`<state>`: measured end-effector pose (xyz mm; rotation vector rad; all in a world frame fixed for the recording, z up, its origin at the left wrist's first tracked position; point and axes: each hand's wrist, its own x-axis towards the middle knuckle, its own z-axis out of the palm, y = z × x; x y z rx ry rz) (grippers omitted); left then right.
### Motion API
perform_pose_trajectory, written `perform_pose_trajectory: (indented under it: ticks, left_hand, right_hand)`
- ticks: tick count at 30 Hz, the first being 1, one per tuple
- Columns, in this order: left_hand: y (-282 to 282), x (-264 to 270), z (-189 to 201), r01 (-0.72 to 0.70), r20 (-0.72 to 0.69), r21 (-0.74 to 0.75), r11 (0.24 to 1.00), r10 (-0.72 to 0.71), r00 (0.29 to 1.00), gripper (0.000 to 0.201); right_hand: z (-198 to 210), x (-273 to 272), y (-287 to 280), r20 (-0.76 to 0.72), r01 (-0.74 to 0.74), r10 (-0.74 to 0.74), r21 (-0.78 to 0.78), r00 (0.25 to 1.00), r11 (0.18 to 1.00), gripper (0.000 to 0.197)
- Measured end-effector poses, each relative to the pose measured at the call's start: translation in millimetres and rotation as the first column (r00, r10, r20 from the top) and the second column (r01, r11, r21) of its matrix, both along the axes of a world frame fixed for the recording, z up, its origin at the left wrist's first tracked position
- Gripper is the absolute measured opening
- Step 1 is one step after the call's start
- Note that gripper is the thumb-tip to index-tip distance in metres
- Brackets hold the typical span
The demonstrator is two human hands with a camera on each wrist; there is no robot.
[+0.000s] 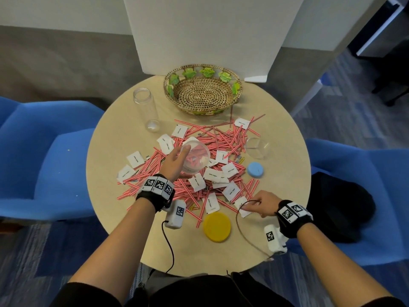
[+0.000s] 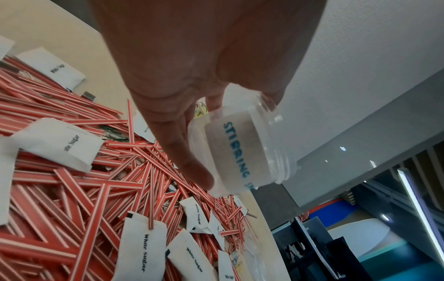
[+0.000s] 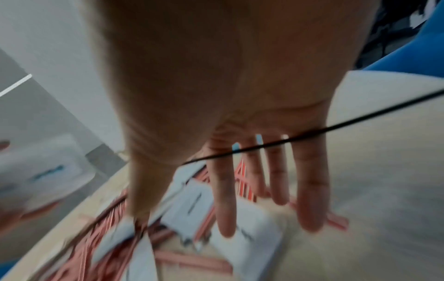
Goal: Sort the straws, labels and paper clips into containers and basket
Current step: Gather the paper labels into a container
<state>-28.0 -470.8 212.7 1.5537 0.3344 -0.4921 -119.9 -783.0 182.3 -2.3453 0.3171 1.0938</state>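
A heap of red-and-white striped straws (image 1: 221,138) (image 2: 72,190) covers the middle of the round table (image 1: 115,138), with white "White Sugar" labels (image 1: 213,175) (image 2: 141,249) scattered over it. A few coloured paper clips (image 1: 240,160) lie at its right edge. My left hand (image 1: 176,161) (image 2: 192,76) grips a clear plastic jar (image 1: 195,159) (image 2: 240,152) with red straws inside, tilted above the heap. My right hand (image 1: 264,203) (image 3: 240,114) reaches to the heap's near right edge, fingers straight, fingertips on a white label (image 1: 243,210) (image 3: 254,245). The right wrist view is blurred.
A wicker basket (image 1: 202,96) with green leaves stands at the table's far side, a tall clear jar (image 1: 146,109) to its left. A small clear container (image 1: 257,148), a blue lid (image 1: 255,169) and a yellow lid (image 1: 217,227) lie nearer. Blue chairs (image 1: 44,151) flank the table.
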Motion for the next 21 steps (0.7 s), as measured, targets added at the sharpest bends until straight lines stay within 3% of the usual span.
perform_pose_trajectory:
  ticks: [2, 4, 5, 8, 10, 13, 18, 21]
  left_hand:
    - [0, 0, -2, -0.006, 0.000, 0.005, 1.000, 0.006, 1.000, 0.058]
    - [0, -1, -2, 0.002, -0.003, 0.018, 1.000, -0.002, 1.000, 0.051]
    - [1, -1, -1, 0.006, -0.005, 0.028, 1.000, -0.005, 1.000, 0.050]
    - [7, -1, -1, 0.008, -0.009, 0.059, 0.998, -0.008, 1.000, 0.053]
    - [11, 1, -1, -0.008, -0.021, 0.051, 0.999, 0.010, 1.000, 0.056]
    - [13, 2, -3, -0.008, -0.032, 0.050, 0.999, 0.010, 0.999, 0.062]
    - [12, -1, -5, -0.011, -0.024, 0.061, 0.998, 0.013, 1.000, 0.064]
    - [13, -2, -5, -0.023, -0.030, 0.061, 0.998, 0.025, 0.999, 0.062]
  right_hand:
    - [-10, -3, 17, 0.080, -0.023, 0.031, -0.099, 0.996, 0.995, 0.045]
    - [-19, -7, 31, 0.135, -0.075, 0.104, -0.205, 0.985, 0.976, 0.024]
    - [-20, -7, 36, 0.111, -0.123, 0.150, -0.221, 0.982, 0.968, 0.011]
    - [-16, 2, 41, -0.101, -0.179, 0.163, -0.186, 0.981, 0.966, 0.029]
    - [-10, 10, 44, -0.128, -0.141, 0.121, -0.162, 0.984, 0.977, 0.017]
    - [-10, 15, 53, 0.015, 0.061, -0.059, -0.200, 0.998, 0.978, 0.037]
    - [-21, 11, 65, 0.105, 0.129, -0.102, -0.302, 0.989, 0.944, 0.036]
    - [-25, 10, 64, 0.147, 0.187, -0.155, -0.246, 0.977, 0.951, 0.028]
